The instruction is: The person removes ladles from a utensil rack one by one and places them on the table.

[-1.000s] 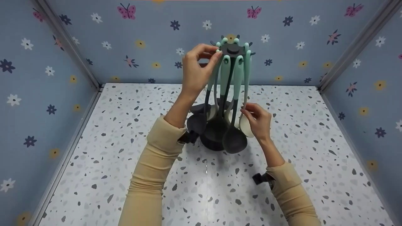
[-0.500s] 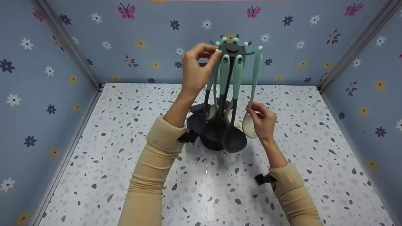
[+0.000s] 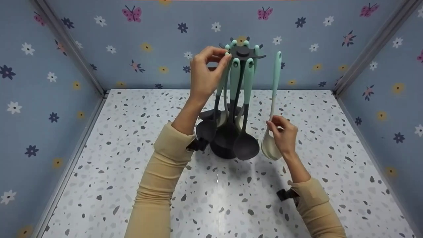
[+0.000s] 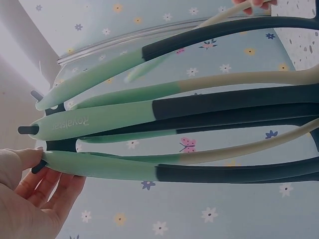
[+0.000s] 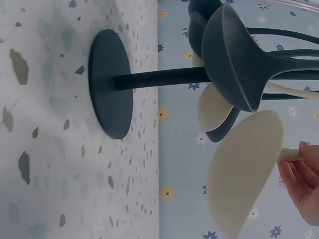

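A dark rotating utensil rack [image 3: 243,53] stands upright mid-table, hung with several mint-handled kitchen utensils. At its top, my left hand [image 3: 206,76] pinches one hook tip together with the end of the handle hanging there. In the left wrist view, the thumb presses that hook and the other fingers of my left hand [image 4: 55,191] lie behind the handle. My right hand [image 3: 286,137] pinches the cream neck of a spoon [image 3: 269,147] with a mint handle. Held upright right of the rack, the spoon is off its hook. A dark ladle [image 3: 246,147] hangs nearest on that side.
The rack's round base [image 5: 107,84] rests on the speckled white table [image 3: 132,158]. Flower-patterned blue panels [image 3: 158,36] enclose the back and sides. Other dark and cream utensil heads, such as a dark one [image 3: 205,130], hang low around the pole.
My right hand has taken the cream spoon off the rack's right hook and moved it right and slightly toward me. My left hand stays at the rack's top.
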Demonstrator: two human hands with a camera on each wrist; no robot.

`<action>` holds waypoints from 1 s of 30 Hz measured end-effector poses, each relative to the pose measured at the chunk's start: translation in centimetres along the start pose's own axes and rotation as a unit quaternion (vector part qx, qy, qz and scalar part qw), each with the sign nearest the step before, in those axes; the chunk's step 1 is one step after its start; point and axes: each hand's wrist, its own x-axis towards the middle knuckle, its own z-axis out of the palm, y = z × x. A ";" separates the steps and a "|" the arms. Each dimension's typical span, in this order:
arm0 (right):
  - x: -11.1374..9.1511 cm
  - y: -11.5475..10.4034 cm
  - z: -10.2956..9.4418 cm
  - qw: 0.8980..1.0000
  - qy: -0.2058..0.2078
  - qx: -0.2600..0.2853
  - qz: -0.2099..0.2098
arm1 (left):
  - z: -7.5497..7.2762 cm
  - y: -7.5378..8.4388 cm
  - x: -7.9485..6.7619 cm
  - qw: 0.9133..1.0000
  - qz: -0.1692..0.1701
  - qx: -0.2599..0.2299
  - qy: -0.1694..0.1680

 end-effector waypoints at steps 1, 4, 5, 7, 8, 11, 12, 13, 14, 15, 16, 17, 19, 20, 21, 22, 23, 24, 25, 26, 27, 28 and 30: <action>-0.2 0.3 -0.1 1.000 -0.002 -0.007 0.006 | 0.0 0.0 0.0 1.000 -0.002 -0.001 0.000; -0.6 1.0 -0.4 0.999 -0.014 -0.036 0.017 | 0.0 0.0 0.0 1.000 -0.007 0.000 -0.002; -0.8 1.1 -0.4 0.999 -0.019 -0.043 0.021 | 0.0 0.0 0.0 1.000 -0.007 0.002 -0.002; -1.1 1.4 -0.5 0.997 -0.030 -0.059 0.029 | 0.0 0.0 0.0 1.000 -0.005 0.002 -0.001; -1.2 1.5 -0.5 0.997 -0.035 -0.067 0.032 | 0.0 0.0 0.0 1.000 -0.004 0.002 -0.001; -1.7 1.9 -0.5 0.994 -0.050 -0.091 0.044 | 0.0 0.0 0.0 1.000 0.000 0.003 0.000; -1.8 2.0 -0.5 0.992 -0.055 -0.100 0.048 | 0.0 0.0 0.0 1.000 0.000 0.003 0.000; -2.0 2.1 -0.5 0.991 -0.060 -0.109 0.052 | 0.0 0.0 0.0 1.000 0.000 0.003 -0.001; -2.2 2.2 -0.4 0.989 -0.067 -0.117 0.057 | 0.0 -0.1 0.0 1.000 0.000 0.003 -0.001; -2.4 2.4 -0.4 0.988 -0.074 -0.124 0.064 | 0.0 -0.1 0.0 1.000 0.000 0.003 -0.001; -2.6 2.4 -0.3 0.986 -0.081 -0.129 0.072 | 0.0 -0.1 0.0 1.000 -0.002 0.002 -0.002; -2.7 2.5 -0.2 0.984 -0.088 -0.133 0.082 | 0.0 -0.1 0.0 1.000 -0.004 0.001 -0.002; -3.1 2.7 -0.1 0.979 -0.103 -0.141 0.101 | 0.0 -0.1 0.0 1.000 -0.007 0.000 -0.003; -3.2 2.8 -0.1 0.977 -0.109 -0.145 0.109 | 0.0 -0.1 0.0 1.000 -0.009 0.000 -0.003; -3.3 2.9 0.0 0.975 -0.116 -0.151 0.117 | 0.0 0.0 0.0 1.000 -0.011 0.000 -0.003; -3.4 3.0 0.1 0.973 -0.121 -0.156 0.121 | 0.0 0.0 0.0 1.000 -0.013 0.001 -0.003; -3.6 3.1 0.1 0.970 -0.127 -0.160 0.127 | 0.0 0.0 0.0 1.000 -0.013 0.002 -0.003; -3.7 3.2 0.2 0.968 -0.135 -0.165 0.132 | 0.0 0.0 0.0 1.000 -0.014 0.004 -0.003; -3.8 3.3 0.2 0.965 -0.143 -0.169 0.138 | 0.0 0.0 0.0 1.000 -0.013 0.005 -0.002; -3.9 3.3 0.3 0.963 -0.150 -0.171 0.144 | 0.0 0.0 0.0 1.000 -0.012 0.006 -0.002; -4.0 3.4 0.3 0.960 -0.158 -0.174 0.149 | 0.0 0.0 0.0 1.000 -0.009 0.007 -0.002; -4.1 3.6 0.3 0.958 -0.166 -0.177 0.155 | 0.0 0.0 0.0 1.000 -0.007 0.008 -0.002; -4.3 3.8 0.4 0.952 -0.182 -0.183 0.166 | 0.0 0.0 0.0 1.000 -0.003 0.008 -0.001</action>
